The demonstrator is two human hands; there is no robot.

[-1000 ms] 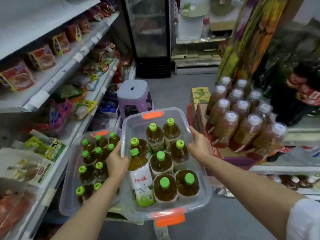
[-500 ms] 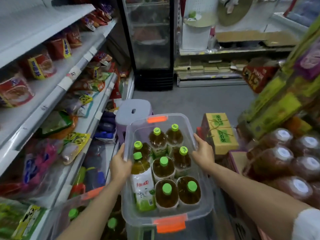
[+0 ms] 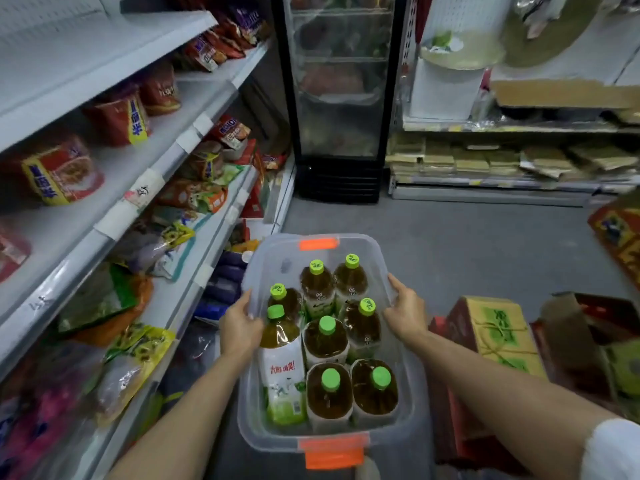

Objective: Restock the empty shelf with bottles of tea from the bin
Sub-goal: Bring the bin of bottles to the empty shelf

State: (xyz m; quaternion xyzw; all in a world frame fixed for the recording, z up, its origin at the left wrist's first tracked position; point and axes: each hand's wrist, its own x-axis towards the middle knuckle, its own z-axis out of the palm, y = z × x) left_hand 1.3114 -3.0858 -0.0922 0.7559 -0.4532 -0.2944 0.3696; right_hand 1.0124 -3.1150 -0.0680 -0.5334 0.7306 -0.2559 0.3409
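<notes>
Clear plastic bin (image 3: 398,403) of green-capped tea bottles (image 3: 327,341) rides between a person's left hand (image 3: 239,327) and right hand (image 3: 405,315), each gripping a long rim to keep the load level beside the snack shelves (image 3: 114,216).

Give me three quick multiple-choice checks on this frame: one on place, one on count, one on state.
1. Where does the clear bin sit?
A. On a shelf
B. Held up between both hands
C. Inside the fridge

2. How many green caps show in the bin?
A. Five
B. Eight
C. Twelve

3. The tallest bottle at the bin's left is:
A. Leaning, label showing
B. Uncapped
C. Lying flat

Key:
1 B: the left hand and right hand each have a grip on a long rim.
2 B: eight caps are countable.
3 A: it tilts, its white and green label facing up.
</notes>
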